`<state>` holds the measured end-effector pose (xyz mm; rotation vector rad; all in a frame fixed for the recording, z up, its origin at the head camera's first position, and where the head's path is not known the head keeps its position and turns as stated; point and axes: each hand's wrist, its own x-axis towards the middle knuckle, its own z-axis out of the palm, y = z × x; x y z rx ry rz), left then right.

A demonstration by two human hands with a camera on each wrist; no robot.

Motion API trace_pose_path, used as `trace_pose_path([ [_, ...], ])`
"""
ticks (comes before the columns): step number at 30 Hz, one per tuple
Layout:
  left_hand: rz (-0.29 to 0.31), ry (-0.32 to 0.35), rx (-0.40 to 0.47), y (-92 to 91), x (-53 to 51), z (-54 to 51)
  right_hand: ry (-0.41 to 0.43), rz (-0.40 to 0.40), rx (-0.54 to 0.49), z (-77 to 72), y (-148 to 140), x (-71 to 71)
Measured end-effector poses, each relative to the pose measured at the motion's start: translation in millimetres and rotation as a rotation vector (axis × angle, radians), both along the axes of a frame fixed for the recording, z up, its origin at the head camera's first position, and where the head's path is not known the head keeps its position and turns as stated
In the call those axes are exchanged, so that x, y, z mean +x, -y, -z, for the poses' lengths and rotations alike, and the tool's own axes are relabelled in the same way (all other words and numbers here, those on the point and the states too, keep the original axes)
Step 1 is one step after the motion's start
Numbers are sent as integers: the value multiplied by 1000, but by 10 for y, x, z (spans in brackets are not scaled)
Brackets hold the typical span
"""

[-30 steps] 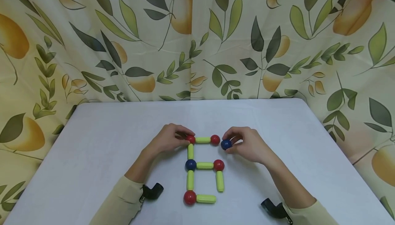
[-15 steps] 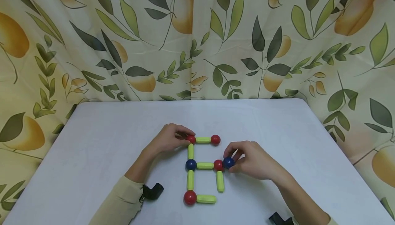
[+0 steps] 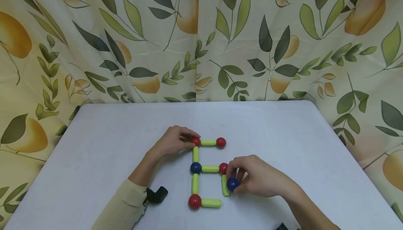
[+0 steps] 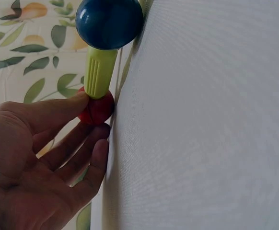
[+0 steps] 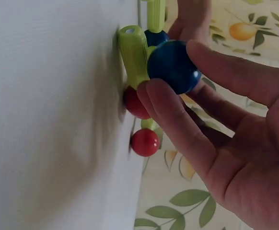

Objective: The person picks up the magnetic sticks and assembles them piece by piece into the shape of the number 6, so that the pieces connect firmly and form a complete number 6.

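Observation:
My left hand (image 3: 173,140) pinches a red ball (image 3: 196,142) at the far left corner of a flat figure of yellow-green rods and balls. In the left wrist view, the thumb lies on that ball by a ribbed rod (image 4: 100,72). My right hand (image 3: 256,175) holds a loose blue ball (image 3: 232,184) between thumb and fingertips, beside the free-ended rod (image 3: 225,187) on the figure's right. In the right wrist view, the held blue ball (image 5: 174,67) partly overlaps that rod; whether they touch, I cannot tell. A red ball (image 3: 223,168) joins the rod's far end.
Another blue ball (image 3: 196,168) sits mid-left in the figure. A near red ball (image 3: 195,202) bears a rod (image 3: 211,203) pointing right with a free end. A red ball (image 3: 221,143) ends the far row. The white table (image 3: 126,118) meets a patterned curtain (image 3: 233,48) behind.
My right hand has brought the blue ball nearer to me, from beside the far red ball, past the middle red ball, to the right-hand rod. My left hand has stayed in place.

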<state>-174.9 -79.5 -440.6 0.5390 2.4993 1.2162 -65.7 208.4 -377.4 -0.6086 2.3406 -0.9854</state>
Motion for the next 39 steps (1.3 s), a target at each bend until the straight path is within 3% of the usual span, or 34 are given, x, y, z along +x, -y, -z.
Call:
trace_pose_path([
  [18, -14, 17, -8, -10, 39, -69, -14, -134, 13, 56, 110, 119],
  [39, 5, 13, 3, -9, 25, -49, -68, -173, 68, 103, 198, 179],
])
